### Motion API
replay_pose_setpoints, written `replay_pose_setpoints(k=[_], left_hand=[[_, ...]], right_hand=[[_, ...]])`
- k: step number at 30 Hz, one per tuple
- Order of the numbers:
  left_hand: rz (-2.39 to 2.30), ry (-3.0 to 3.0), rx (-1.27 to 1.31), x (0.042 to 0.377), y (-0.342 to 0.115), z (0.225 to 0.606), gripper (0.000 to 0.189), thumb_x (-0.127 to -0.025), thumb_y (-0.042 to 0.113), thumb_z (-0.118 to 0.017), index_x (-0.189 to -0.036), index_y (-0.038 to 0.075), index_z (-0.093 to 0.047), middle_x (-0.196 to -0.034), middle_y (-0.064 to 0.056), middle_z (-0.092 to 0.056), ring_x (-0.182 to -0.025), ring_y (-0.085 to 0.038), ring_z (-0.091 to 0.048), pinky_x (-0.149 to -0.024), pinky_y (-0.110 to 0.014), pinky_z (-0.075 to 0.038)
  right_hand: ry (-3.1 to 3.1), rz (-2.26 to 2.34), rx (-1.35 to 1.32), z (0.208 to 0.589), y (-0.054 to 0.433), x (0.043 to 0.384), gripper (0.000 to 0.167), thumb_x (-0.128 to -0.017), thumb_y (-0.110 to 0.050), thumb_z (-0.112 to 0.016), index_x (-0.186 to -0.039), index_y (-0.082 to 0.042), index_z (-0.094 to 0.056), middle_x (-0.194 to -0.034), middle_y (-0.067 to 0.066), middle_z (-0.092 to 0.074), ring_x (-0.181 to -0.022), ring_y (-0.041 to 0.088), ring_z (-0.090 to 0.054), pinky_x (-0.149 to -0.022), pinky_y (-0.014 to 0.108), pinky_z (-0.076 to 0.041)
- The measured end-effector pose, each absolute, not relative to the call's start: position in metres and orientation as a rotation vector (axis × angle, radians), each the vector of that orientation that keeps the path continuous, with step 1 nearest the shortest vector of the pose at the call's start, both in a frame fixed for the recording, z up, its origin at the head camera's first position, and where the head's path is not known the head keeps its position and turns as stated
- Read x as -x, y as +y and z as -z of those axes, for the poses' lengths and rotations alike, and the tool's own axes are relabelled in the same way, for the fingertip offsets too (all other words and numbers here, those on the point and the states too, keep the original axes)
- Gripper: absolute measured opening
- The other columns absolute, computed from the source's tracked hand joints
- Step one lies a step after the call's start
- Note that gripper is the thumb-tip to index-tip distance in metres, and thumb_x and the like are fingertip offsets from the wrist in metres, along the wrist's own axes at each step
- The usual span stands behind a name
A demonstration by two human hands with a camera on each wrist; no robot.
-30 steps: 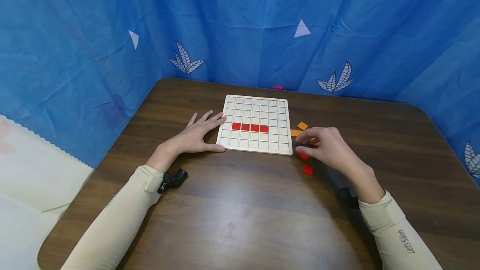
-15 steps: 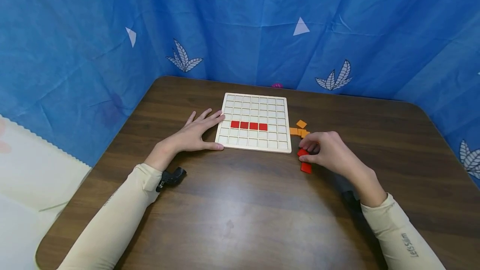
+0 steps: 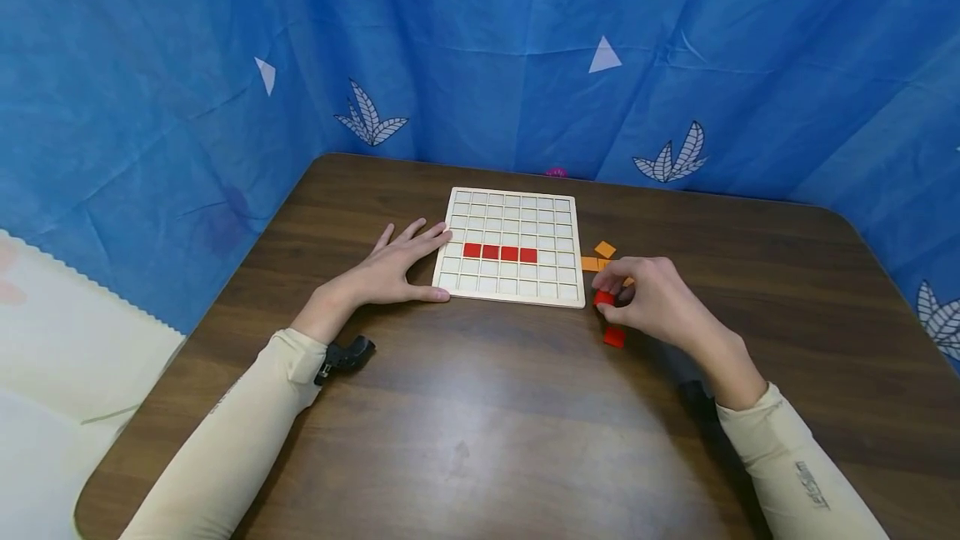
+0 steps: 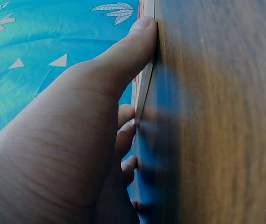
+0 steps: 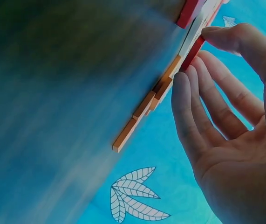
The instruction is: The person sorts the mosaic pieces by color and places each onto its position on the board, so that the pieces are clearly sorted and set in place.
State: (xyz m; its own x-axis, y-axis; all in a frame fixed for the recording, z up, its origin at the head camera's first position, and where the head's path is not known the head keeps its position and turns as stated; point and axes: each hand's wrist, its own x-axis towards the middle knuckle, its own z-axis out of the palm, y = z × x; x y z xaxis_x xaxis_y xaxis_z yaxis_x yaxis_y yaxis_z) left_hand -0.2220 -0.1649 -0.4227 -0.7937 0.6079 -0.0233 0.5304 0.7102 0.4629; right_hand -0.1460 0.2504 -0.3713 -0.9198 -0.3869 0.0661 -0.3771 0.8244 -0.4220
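A square pale wooden grid board (image 3: 507, 284) lies flat on the table, with a row of several red tiles (image 3: 500, 253) in its cells. My left hand (image 3: 390, 273) is spread at the board's left side, thumb at the near corner and fingertips on the left edge. To the right of the board, my right hand (image 3: 648, 294) pinches one red square tile (image 5: 193, 53) between thumb and fingertips, tilted and raised off the table. Another red tile (image 3: 614, 337) lies just below that hand.
Several orange tiles (image 3: 605, 249) lie loosely beside the board's right edge, some partly hidden behind my right hand. A blue curtain (image 3: 480, 57) hangs right behind the brown wooden table (image 3: 465, 407). A black wrist device (image 3: 348, 357) sits at my left cuff.
My right hand has reached down to the loose red tiles, taken one between thumb and fingers and lifted it slightly toward the board. The left hand has kept its place.
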Motion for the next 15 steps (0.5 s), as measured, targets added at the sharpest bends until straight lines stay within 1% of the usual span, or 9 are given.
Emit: replay_pose_setpoints(k=[7,10,15], left_hand=[[-0.666,2.739,-0.920,0.221,-0.165,0.423,0.106,-0.088,0.067,-0.075,-0.170,0.025,-0.024,-0.178,0.001,-0.015,-0.165,-0.034,-0.002,-0.127,-0.069,0.006],[-0.669,2.741,-0.918,0.222,-0.166,0.423,0.106,-0.088,0.068,-0.075,-0.170,0.026,-0.024,-0.178,0.002,-0.015,-0.165,-0.034,-0.002,-0.127,-0.069,0.006],[-0.669,2.743,-0.923,0.222,-0.166,0.423,0.105,-0.088,0.068,-0.075,-0.170,0.026,-0.024,-0.178,0.002,-0.015,-0.166,-0.032,-0.003,-0.127,-0.068,0.006]], right_hand=[[3.024,0.672,0.640,0.368,0.243,0.160,0.021,-0.083,-0.008,-0.087,-0.103,-0.008,-0.079,-0.094,0.005,-0.075,-0.085,0.021,-0.067,-0.078,0.041,-0.063],[3.043,0.691,0.667,0.367,0.236,0.169,0.022,-0.084,-0.010,-0.087,-0.104,-0.008,-0.079,-0.096,0.006,-0.076,-0.085,0.022,-0.067,-0.077,0.041,-0.062],[3.035,0.785,0.670,0.365,0.223,0.183,0.026,-0.083,-0.011,-0.089,-0.106,-0.006,-0.078,-0.097,0.008,-0.075,-0.088,0.024,-0.067,-0.080,0.043,-0.063]])
